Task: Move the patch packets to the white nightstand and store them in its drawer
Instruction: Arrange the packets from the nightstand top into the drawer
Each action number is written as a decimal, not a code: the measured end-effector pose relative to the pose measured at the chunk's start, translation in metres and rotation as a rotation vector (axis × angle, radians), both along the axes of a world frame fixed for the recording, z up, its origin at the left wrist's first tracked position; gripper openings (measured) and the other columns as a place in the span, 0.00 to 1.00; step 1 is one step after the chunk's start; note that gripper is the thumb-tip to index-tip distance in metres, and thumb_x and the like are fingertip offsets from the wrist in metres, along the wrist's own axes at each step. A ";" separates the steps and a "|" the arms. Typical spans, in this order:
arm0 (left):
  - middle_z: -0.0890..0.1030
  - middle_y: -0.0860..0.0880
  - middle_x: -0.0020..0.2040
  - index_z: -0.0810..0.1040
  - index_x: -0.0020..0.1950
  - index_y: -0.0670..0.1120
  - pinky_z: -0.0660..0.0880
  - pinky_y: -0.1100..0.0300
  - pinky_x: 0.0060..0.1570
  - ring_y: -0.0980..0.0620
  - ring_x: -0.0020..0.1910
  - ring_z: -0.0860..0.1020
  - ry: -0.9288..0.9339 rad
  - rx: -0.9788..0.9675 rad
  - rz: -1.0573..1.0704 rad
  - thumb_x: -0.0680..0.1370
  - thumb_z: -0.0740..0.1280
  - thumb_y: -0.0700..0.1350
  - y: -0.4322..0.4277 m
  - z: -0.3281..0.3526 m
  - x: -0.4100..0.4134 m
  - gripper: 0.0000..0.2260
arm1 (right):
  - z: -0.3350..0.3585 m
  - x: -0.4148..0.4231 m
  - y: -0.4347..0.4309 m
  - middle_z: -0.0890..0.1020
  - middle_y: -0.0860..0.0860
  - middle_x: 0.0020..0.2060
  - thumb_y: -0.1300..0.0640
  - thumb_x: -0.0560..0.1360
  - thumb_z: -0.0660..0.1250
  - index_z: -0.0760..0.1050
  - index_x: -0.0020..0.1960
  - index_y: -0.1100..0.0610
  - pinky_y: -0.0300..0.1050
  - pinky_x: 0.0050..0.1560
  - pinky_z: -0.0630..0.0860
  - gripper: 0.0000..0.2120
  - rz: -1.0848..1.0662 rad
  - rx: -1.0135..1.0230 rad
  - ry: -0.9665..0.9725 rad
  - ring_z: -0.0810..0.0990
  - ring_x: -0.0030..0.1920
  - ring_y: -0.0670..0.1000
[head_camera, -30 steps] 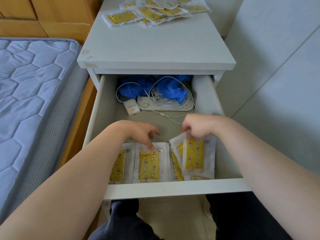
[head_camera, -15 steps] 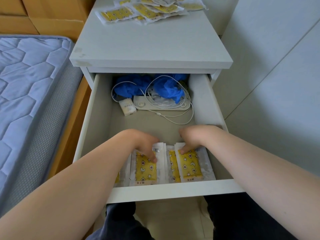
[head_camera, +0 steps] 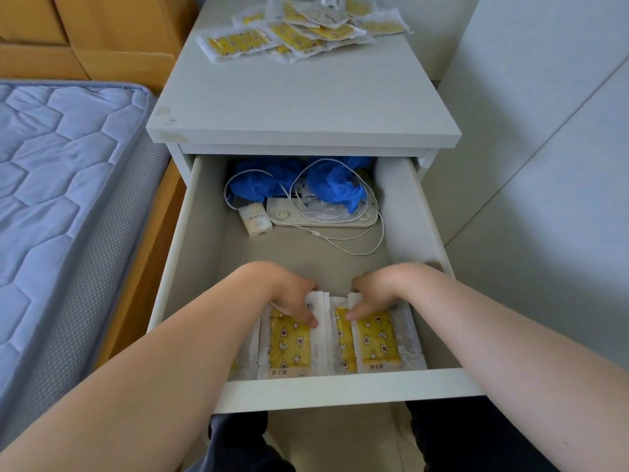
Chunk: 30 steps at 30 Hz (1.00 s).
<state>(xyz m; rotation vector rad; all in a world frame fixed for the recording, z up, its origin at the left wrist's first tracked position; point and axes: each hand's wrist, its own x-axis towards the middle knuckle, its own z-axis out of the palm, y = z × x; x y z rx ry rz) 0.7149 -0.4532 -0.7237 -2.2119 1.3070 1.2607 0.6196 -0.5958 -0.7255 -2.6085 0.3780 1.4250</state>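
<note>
The white nightstand (head_camera: pixel 306 103) stands with its drawer (head_camera: pixel 340 390) pulled out toward me. Yellow patch packets in clear wrappers lie in a row at the drawer's front: a left stack (head_camera: pixel 289 349) and a right stack (head_camera: pixel 377 345). My left hand (head_camera: pixel 289 294) grips the far edge of the left stack, thumb on top. In the same way, my right hand (head_camera: pixel 374 294) grips the far edge of the right stack. Several more packets (head_camera: pixel 299 32) lie in a loose pile at the back of the nightstand top.
At the drawer's back lie blue crumpled material (head_camera: pixel 333 185), a white flat device (head_camera: pixel 323 218), a looping white cable (head_camera: pixel 340 240) and a small white pack (head_camera: pixel 255 219). A blue quilted mattress (head_camera: pixel 61 172) borders the left; a pale wall (head_camera: pixel 544 165) is on the right.
My right hand lowered the packet it held upright and laid it flat on the right stack. Both hands now sit at the packets' far edges.
</note>
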 end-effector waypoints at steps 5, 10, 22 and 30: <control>0.69 0.49 0.71 0.58 0.77 0.50 0.67 0.55 0.63 0.47 0.68 0.70 -0.024 -0.227 0.103 0.79 0.63 0.56 -0.004 0.007 0.009 0.29 | 0.005 0.011 0.000 0.78 0.54 0.60 0.46 0.79 0.61 0.72 0.65 0.58 0.52 0.59 0.74 0.20 -0.216 0.080 -0.411 0.77 0.57 0.55; 0.74 0.48 0.66 0.66 0.73 0.51 0.70 0.55 0.60 0.47 0.63 0.73 -0.189 -0.461 0.238 0.79 0.63 0.51 -0.007 0.018 0.015 0.22 | 0.006 0.014 -0.006 0.79 0.53 0.53 0.53 0.78 0.62 0.75 0.57 0.55 0.48 0.51 0.75 0.11 -0.291 -0.026 -0.700 0.77 0.51 0.54; 0.79 0.49 0.55 0.77 0.61 0.48 0.72 0.56 0.50 0.48 0.54 0.76 -0.481 -0.945 0.458 0.78 0.59 0.42 -0.008 0.088 0.014 0.13 | 0.090 0.016 -0.004 0.76 0.52 0.52 0.57 0.76 0.60 0.76 0.54 0.59 0.49 0.47 0.74 0.10 -0.210 -0.118 -1.198 0.74 0.53 0.54; 0.73 0.50 0.65 0.74 0.66 0.48 0.69 0.57 0.59 0.50 0.64 0.69 -0.632 -1.045 0.474 0.79 0.60 0.41 -0.021 0.151 0.040 0.15 | 0.147 0.043 -0.023 0.75 0.53 0.59 0.56 0.78 0.59 0.72 0.61 0.59 0.48 0.56 0.71 0.14 -0.138 -0.140 -1.266 0.71 0.59 0.54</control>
